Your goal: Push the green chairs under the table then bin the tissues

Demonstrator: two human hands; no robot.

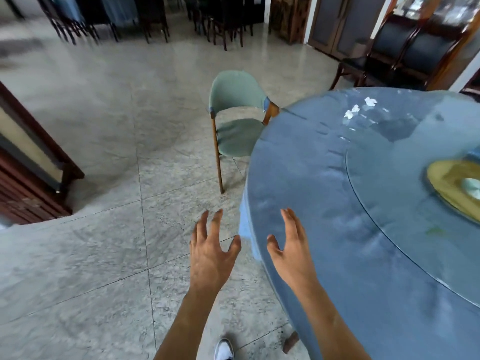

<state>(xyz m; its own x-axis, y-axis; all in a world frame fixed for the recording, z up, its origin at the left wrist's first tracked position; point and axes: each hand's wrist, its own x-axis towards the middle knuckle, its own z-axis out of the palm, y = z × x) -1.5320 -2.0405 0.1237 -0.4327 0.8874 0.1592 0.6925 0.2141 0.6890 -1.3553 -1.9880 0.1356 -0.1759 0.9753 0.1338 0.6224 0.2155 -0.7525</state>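
hands [253, 252] outstretched, fingers spread, empty, green chair [237, 115] ahead

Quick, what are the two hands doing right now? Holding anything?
Left hand: open, fingers spread, holding nothing, over the floor.
Right hand: open, holding nothing, by the edge of the blue table.

Green chair [235, 120]: matt cloth on wooden legs; table [324, 203]: glossy glass; tissues [359, 107]: crumpled paper; floor [104, 126]: polished stone.
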